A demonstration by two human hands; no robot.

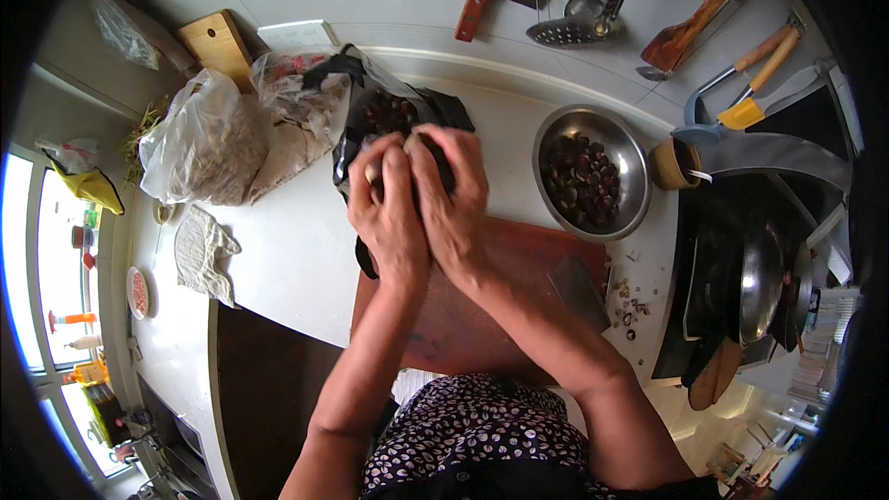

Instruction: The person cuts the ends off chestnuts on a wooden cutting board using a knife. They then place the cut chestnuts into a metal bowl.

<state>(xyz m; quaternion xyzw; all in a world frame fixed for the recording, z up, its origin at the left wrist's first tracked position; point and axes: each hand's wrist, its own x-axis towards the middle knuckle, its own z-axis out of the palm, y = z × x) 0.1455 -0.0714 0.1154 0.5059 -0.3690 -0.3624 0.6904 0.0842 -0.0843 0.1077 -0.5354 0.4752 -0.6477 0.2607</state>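
Observation:
Side by side, my left hand (392, 222) and my right hand (455, 208) are cupped around several dark brown nuts, which look like chestnuts (437, 167). The hands are at the near edge of an open black plastic bag (347, 128) that holds more of these nuts. Beneath my wrists lies a red-brown cutting board (465, 326), with a cleaver blade (580, 288) on its right part, partly behind my right forearm. A steel bowl (635, 187) with dark red-brown nuts inside stands to the right.
Left of the black bag are a filled clear plastic bag (208, 146) and a cloth (201, 250). Small shell bits (628, 302) lie right of the board. A brown cup (667, 163) stands between the bowl and the stove, which bears a wok (760, 285). Utensils hang on the wall.

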